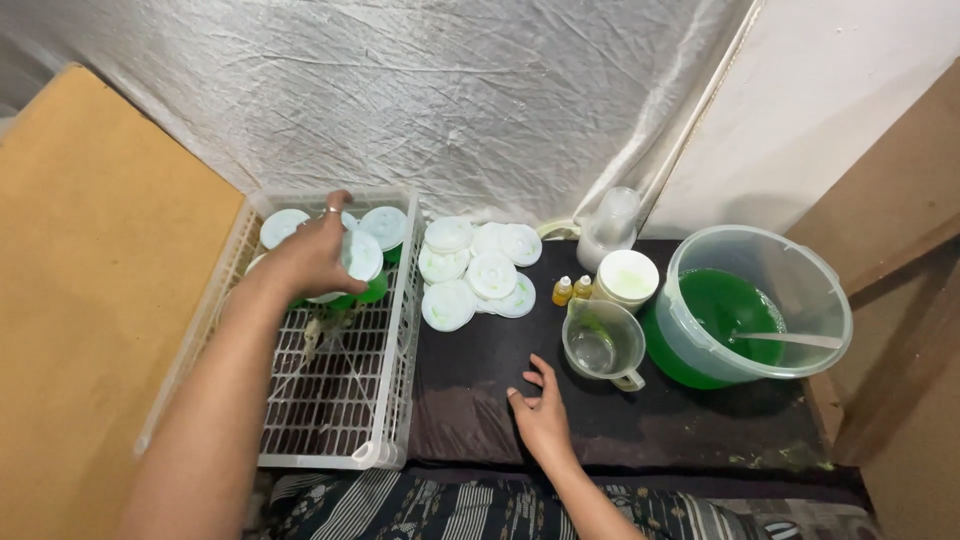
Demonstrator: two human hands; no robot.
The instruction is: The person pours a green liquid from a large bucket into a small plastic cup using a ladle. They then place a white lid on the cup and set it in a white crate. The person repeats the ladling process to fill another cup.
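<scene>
Gripping lidded green-filled plastic cup (362, 262), left hand (310, 255) lowers into white slatted crate (330, 400); right hand (542, 415) released, bracing flat on dark mat (700, 415).

Place: makeshift home production corner
Backdrop: crinkled plastic sheet (450, 90) behind the bucket (800, 290) of green liquid
Left of bucket: loose lids (480, 270), white crate (390, 400)

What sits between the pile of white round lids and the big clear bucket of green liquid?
In the head view: two small yellow dropper bottles, a white lidded tub and a clear plastic measuring jug.
</scene>
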